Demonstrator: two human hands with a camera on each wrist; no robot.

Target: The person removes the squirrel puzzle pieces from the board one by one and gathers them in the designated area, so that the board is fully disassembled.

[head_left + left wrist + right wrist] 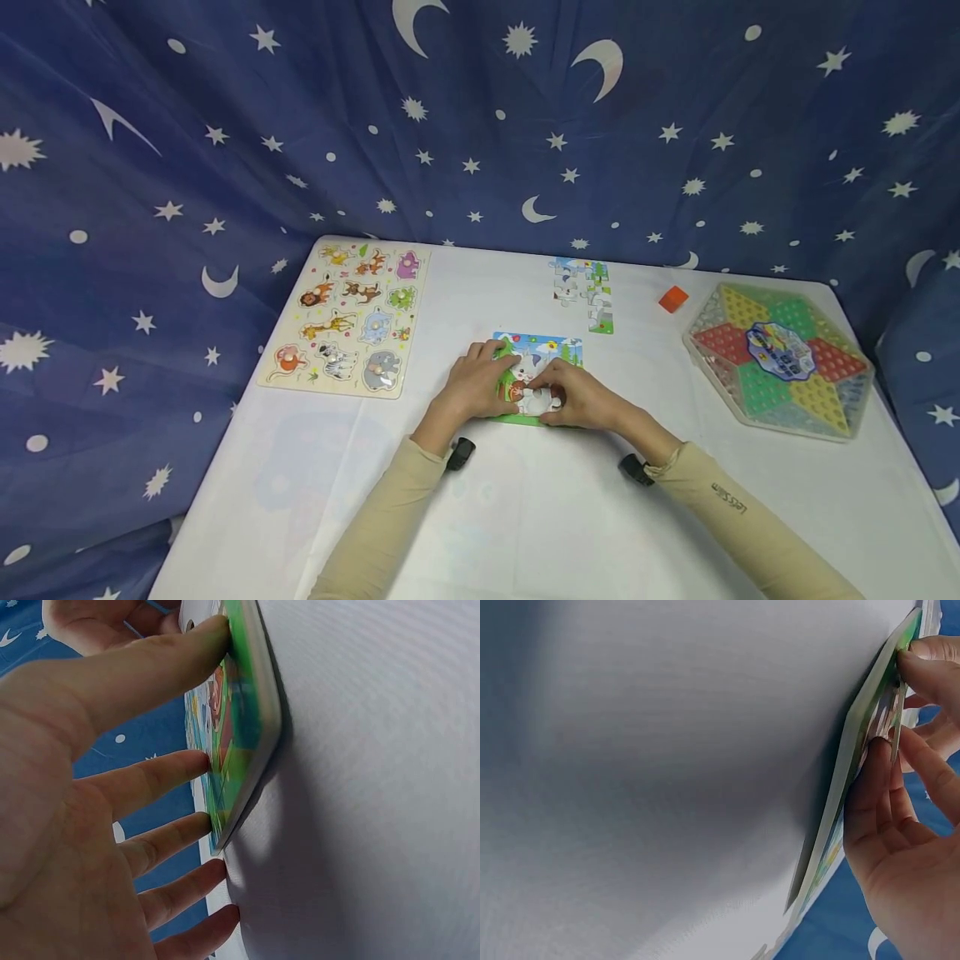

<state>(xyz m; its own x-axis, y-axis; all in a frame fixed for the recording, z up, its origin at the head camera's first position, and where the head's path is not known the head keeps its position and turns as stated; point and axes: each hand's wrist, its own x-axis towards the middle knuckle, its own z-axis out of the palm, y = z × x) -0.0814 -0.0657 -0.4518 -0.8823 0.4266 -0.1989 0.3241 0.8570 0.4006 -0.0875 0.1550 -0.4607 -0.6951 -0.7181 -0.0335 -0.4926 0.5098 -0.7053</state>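
Observation:
A small jigsaw puzzle [566, 343] with a white cartoon animal on a green and blue ground lies mid-table. From its left side my left hand [476, 383] touches it, with the thumb on the green border in the left wrist view and the other fingers spread. My right hand [585, 398] pinches a puzzle piece [897, 724] between thumb and fingers. That piece stands tilted just over the board in the right wrist view. The fingers cover part of the picture, so the piece's full outline is hidden. Both hands are close together over the puzzle.
Joined puzzle pieces [600, 300] lie behind the board. An animal peg puzzle [408, 333] is at the left. An orange block [673, 298] and a hexagonal board-game box [780, 358] are at the right. A blue star-patterned curtain [480, 133] hangs behind the white table [525, 517].

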